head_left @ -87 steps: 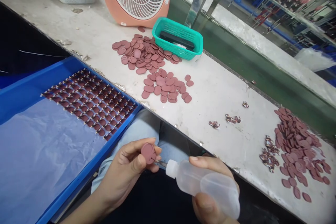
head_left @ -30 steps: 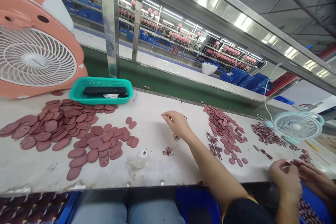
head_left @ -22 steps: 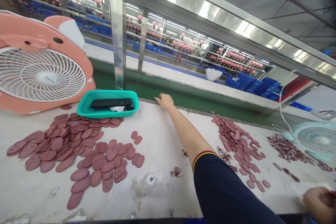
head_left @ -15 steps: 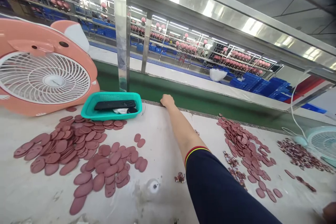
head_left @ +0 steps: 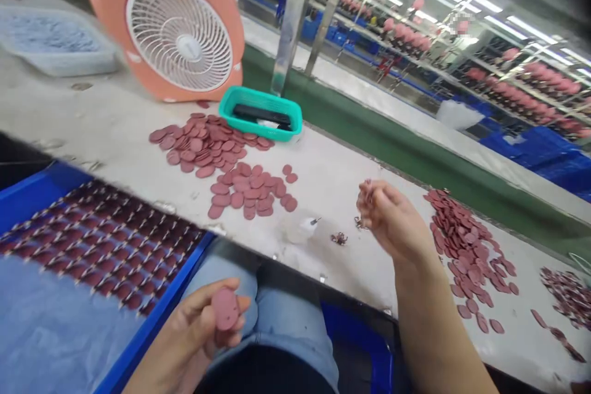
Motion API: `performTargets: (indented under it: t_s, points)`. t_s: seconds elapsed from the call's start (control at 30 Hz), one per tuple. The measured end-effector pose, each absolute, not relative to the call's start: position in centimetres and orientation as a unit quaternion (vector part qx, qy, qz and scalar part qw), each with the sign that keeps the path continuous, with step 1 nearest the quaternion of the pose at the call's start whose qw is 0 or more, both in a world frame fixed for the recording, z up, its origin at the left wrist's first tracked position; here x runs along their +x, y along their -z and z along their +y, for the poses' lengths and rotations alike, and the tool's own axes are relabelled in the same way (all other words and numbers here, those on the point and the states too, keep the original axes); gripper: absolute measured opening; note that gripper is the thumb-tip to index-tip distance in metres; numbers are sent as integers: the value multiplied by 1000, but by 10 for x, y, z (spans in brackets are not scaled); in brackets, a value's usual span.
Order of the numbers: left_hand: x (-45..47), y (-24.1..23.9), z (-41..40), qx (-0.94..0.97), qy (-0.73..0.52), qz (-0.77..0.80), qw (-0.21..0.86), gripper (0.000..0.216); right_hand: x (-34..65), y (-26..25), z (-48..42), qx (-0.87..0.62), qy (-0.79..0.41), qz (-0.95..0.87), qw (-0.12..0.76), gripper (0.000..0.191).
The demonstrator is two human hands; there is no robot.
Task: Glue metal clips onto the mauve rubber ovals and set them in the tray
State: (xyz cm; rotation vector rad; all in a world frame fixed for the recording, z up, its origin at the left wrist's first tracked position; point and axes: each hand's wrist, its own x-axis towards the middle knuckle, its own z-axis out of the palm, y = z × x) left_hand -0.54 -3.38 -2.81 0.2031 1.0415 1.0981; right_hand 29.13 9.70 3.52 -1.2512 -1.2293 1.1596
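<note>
My left hand [head_left: 184, 345] grips 1 oval pink disc [head_left: 225, 309], its long axis near upright, above the blue tray [head_left: 154, 314]. My right hand [head_left: 392, 221] hangs over the desk [head_left: 351, 274], fingers closed on a small dark bit [head_left: 365, 197]. The squeeze bottle [head_left: 300, 229] it held earlier now sits on the desk.

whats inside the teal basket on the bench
A flat black object and something white lie in the teal basket; whatever lies beneath them is hidden.
</note>
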Motion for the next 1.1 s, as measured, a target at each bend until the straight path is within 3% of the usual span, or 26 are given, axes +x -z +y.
performTargets:
  t_s: [0.13, 0.2, 0.43, 1.1]
  points:
    - [6, 17, -42, 102, -471, 443, 756, 39, 232, -26, 18, -408, -611, -515, 441, 19]
    - [4, 16, -46, 126, -459, 425, 770, 37, 210, -24, -3, -383, -640, -526, 408, 14]
    - [-1, 15, -49, 184, -447, 393, 782, 33, 188, -22, -9, -376, -492, -688, 378, 13]
    - [4, 16, -47, 141, -442, 376, 802, 32, 193, -28, -1, -330, -427, -776, 326, 15]
